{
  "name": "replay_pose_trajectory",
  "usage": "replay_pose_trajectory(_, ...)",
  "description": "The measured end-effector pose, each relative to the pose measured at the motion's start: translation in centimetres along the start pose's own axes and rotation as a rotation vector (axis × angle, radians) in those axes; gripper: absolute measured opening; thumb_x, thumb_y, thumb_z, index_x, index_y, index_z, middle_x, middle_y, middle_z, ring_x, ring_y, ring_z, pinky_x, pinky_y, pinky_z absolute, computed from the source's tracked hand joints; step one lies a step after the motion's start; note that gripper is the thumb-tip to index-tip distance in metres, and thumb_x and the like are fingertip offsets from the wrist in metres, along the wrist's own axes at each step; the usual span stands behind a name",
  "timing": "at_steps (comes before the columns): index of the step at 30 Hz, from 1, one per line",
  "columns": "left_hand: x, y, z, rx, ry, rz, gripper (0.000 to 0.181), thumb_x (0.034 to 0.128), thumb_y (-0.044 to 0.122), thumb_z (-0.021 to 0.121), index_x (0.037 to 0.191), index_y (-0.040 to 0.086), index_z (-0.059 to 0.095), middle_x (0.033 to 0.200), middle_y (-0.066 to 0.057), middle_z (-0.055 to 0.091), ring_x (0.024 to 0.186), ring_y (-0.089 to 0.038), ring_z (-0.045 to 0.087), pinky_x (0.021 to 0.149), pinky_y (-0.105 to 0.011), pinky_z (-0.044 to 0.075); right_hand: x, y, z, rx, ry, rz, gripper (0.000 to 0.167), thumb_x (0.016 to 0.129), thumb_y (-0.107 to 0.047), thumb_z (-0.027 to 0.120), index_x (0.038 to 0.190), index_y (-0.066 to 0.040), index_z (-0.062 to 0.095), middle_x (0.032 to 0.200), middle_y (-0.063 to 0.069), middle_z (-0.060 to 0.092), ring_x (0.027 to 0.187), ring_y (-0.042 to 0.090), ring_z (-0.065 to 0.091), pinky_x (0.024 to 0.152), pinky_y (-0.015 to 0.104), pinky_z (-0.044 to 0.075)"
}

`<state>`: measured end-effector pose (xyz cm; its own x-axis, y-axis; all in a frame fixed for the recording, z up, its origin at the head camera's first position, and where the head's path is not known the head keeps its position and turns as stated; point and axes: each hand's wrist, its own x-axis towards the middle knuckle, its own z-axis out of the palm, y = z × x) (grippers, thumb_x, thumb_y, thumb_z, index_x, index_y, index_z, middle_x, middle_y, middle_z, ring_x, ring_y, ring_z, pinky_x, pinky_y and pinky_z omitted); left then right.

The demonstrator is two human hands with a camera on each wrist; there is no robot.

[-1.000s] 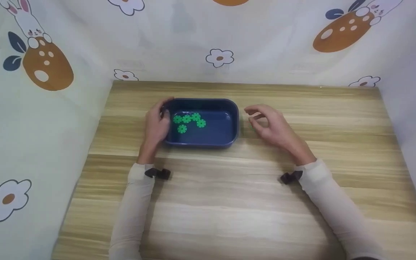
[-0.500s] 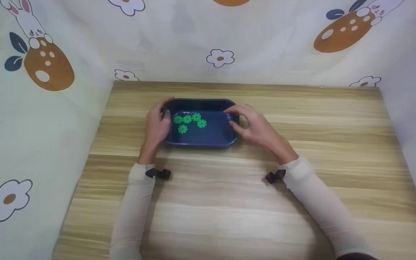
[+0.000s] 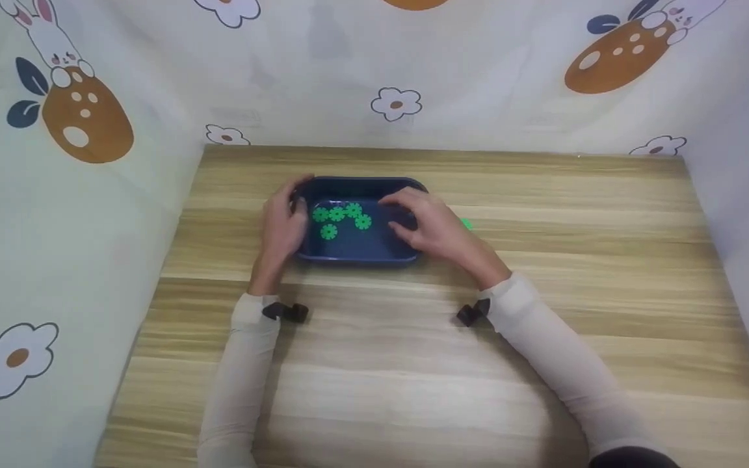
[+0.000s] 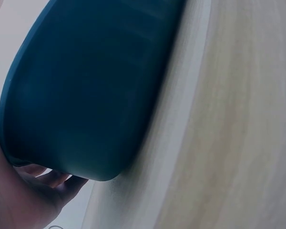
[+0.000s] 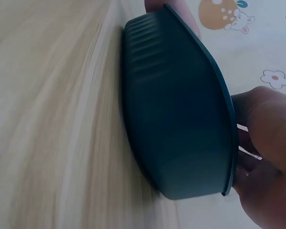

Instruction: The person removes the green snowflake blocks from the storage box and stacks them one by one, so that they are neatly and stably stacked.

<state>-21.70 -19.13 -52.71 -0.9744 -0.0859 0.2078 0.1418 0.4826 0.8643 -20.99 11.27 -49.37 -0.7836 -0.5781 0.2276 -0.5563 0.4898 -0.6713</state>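
Observation:
A dark blue rectangular plastic box (image 3: 384, 242) stands on the table in the head view. Several small green flower-shaped plastic pieces (image 3: 328, 232) lie in its left half. At the box's left end my left hand (image 3: 281, 221) grips the rim, thumb inside and fingers outside. My right hand (image 3: 436, 224) is over the right end of the box, thumb and fingertips apart, and nothing shows between them. Another bit of green (image 3: 467, 224) peeks out on the table behind that hand, mostly hidden. The right wrist view has the box's outer wall (image 5: 181, 105) beside the hand.
The wood-grain table (image 3: 374, 364) reaches back to a white patterned cloth (image 3: 478, 78), which also hangs at the left and right sides. Black wrist cameras (image 3: 296, 313) sit on both sleeves.
My right hand has moved left, from beside the box to above its right end. The green bit right of the box now shows past that hand. Left hand and box have stayed put.

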Motion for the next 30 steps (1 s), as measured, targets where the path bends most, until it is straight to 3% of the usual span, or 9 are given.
replay_pose_trajectory(10, 0.0, -0.1, 0.1, 0.010, 0.015, 0.003, 0.048, 0.1008, -0.006, 0.050, 0.143, 0.009, 0.068, 0.147, -0.012, 0.069, 0.143, -0.027, 0.059, 0.125, -0.045, 0.045, 2.1, -1.3, 1.3, -0.200, -0.073, 0.070, 0.041, 0.098, -0.014, 0.076, 0.137, -0.007, 0.070, 0.136, 0.010, 0.073, 0.131, 0.027, 0.066, 0.117, 0.044, 0.054)
replay_pose_trajectory(21, 0.0, -0.1, 0.1, -0.021, 0.012, -0.020, 0.047, 0.1011, -0.006, 0.051, 0.143, 0.009, 0.066, 0.147, -0.014, 0.067, 0.141, -0.030, 0.060, 0.124, -0.046, 0.047, 3.9, -1.7, 2.7, -0.215, -0.191, 0.137, 0.046, 0.097, -0.014, 0.077, 0.142, -0.007, 0.067, 0.140, 0.011, 0.069, 0.132, 0.030, 0.065, 0.115, 0.048, 0.055)
replay_pose_trajectory(27, 0.1, -0.1, 0.0, -0.025, 0.017, -0.013, 0.046, 0.1009, -0.005, 0.051, 0.142, 0.007, 0.067, 0.145, -0.015, 0.067, 0.140, -0.030, 0.061, 0.123, -0.048, 0.047, 4.0, -1.3, 3.0, -0.296, -0.308, 0.127, 0.049, 0.099, -0.023, 0.076, 0.146, -0.014, 0.067, 0.147, 0.011, 0.064, 0.136, 0.032, 0.061, 0.115, 0.051, 0.054)
replay_pose_trajectory(30, 0.0, -0.1, 0.1, -0.018, 0.019, -0.011, 0.046, 0.1008, -0.005, 0.051, 0.142, 0.008, 0.066, 0.146, -0.014, 0.067, 0.141, -0.028, 0.060, 0.124, -0.047, 0.047, 3.8, -1.3, 3.3, -0.362, -0.325, 0.099, 0.046, 0.101, -0.027, 0.075, 0.144, -0.015, 0.069, 0.144, 0.010, 0.064, 0.133, 0.032, 0.061, 0.112, 0.052, 0.056)
